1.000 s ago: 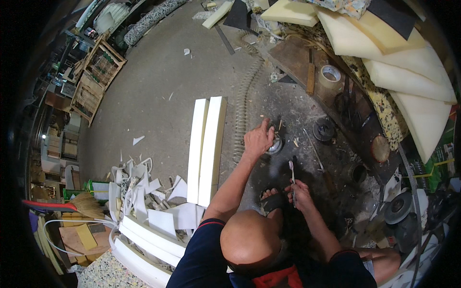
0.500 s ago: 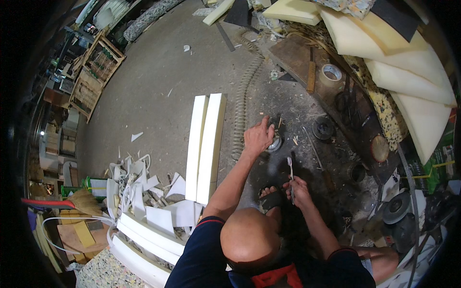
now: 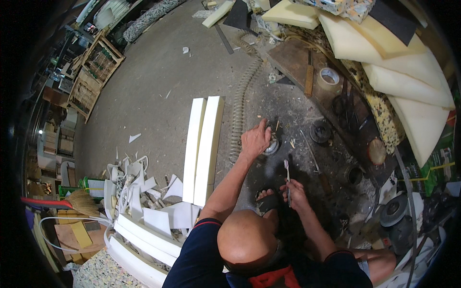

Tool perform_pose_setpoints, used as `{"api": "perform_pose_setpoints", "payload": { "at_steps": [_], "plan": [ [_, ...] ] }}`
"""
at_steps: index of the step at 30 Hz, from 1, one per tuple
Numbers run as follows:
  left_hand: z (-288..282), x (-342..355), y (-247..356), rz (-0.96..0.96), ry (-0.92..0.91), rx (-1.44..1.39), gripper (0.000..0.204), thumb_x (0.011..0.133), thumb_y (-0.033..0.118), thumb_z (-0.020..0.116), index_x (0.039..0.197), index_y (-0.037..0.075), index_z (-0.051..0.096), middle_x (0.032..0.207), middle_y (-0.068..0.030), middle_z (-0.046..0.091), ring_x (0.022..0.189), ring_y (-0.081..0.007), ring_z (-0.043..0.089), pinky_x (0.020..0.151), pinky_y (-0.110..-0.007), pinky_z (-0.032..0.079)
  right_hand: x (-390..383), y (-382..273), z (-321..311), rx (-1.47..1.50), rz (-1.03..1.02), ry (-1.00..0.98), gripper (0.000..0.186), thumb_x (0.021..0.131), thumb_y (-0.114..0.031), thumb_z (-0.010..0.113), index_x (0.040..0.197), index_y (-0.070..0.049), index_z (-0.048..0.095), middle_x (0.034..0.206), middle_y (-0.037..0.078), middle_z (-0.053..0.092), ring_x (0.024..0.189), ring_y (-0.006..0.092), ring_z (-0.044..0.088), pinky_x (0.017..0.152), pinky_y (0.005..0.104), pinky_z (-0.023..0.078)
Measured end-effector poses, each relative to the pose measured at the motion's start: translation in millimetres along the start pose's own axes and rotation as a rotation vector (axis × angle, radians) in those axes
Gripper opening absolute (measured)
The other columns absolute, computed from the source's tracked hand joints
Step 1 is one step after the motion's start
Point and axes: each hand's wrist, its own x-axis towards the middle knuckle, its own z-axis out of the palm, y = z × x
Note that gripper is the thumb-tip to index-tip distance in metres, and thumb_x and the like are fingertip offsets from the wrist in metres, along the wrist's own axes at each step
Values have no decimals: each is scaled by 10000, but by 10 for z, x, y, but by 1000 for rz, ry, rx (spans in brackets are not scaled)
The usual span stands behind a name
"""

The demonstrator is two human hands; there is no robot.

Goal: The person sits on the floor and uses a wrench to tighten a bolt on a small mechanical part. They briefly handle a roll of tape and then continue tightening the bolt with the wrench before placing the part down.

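My left hand (image 3: 256, 140) reaches forward and curls over a shiny round container (image 3: 272, 145) on the dark floor. Its index finger points forward with the thumb close by; the other fingers are mostly hidden. In my right hand (image 3: 297, 193), nearer to me, is a thin toothbrush-like brush (image 3: 287, 172), held by the handle between thumb and fingers. The pale brush head points away from me, behind the container and apart from it. A sandalled foot (image 3: 267, 199) rests between my arms.
Two long white foam blocks (image 3: 205, 149) lie left of my left arm, beside white scraps (image 3: 158, 218). A coiled hose (image 3: 238, 115) runs ahead. On the right are a tape roll (image 3: 329, 78), a wooden-handled tool (image 3: 309, 80), scissors (image 3: 342, 103), a dark round tin (image 3: 320, 131) and stacked foam (image 3: 403, 81).
The whole view has shifted slightly. My left thumb and index finger sit a little closer together at the container; the right hand keeps the brush in nearly the same place.
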Motion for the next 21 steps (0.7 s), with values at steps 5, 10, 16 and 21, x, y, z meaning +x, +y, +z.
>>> {"api": "perform_pose_setpoints", "payload": {
  "at_steps": [5,10,16,21],
  "plan": [
    [14,-9,3,0,13,2,405,968,330,546,1296,94,581,886,-185,715,769,-368,708,670,-471,560,10,-32,18,9,5,-3,278,1053,-237,495,1252,-51,551,838,73,659,555,115,557,450,283,453],
    [-5,13,-2,18,27,19,398,969,318,543,1301,102,579,886,-190,715,754,-374,707,649,-479,557,0,-130,84,-6,-20,48,248,1053,-243,503,1202,-55,568,824,77,665,542,119,556,436,282,437],
    [95,19,-44,39,28,78,436,990,309,518,1383,122,523,929,-198,716,756,-382,705,636,-504,557,79,-168,-26,-374,-205,88,245,1034,-125,495,1217,-13,614,808,92,676,548,115,585,459,277,484],
    [89,17,-19,-38,-12,89,404,1022,309,472,1399,175,522,1053,-186,717,820,-413,703,709,-522,552,270,-475,73,-779,-558,235,215,951,-21,555,1133,3,666,861,102,692,640,128,629,566,300,501]
  ]
}}
